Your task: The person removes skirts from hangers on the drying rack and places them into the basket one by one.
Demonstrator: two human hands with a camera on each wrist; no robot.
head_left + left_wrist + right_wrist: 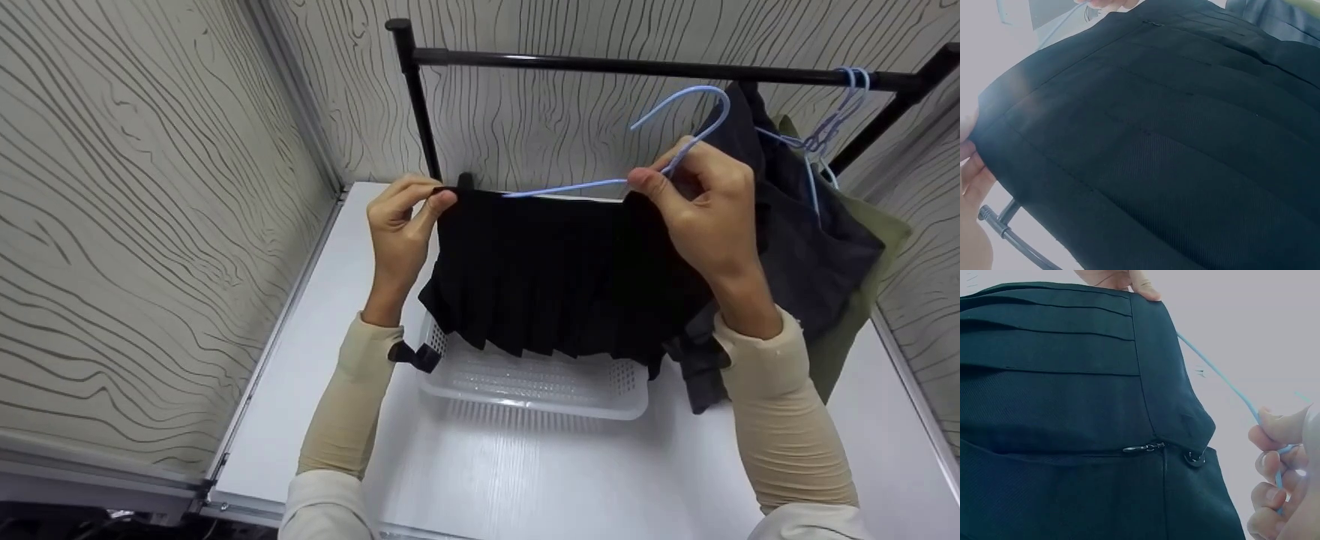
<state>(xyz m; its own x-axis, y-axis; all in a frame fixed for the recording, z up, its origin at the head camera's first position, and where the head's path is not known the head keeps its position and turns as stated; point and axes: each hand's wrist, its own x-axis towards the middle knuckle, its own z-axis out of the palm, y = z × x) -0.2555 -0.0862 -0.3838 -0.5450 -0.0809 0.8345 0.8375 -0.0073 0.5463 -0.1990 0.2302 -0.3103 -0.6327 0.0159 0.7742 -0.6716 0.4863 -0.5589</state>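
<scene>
A black pleated skirt (555, 277) hangs in front of me, its waistband along the top. My left hand (405, 221) pinches the waistband's left corner between thumb and fingers. In my right hand (709, 202) I grip a light blue hanger (570, 187) near the base of its hook, which points up and left. The hanger's left arm slopes down to the waistband and passes out of sight behind it; its right arm is hidden. In the right wrist view a zipper pull (1143, 448) and a metal hook (1194, 459) show at the skirt's waist.
Below the skirt, a white plastic basket (536, 409) stands on the white table (487, 480). A black rack rail (600, 64) runs across the back. At right, a dark garment (806, 262) and an olive green garment (855, 330) hang from it on blue hangers (825, 127).
</scene>
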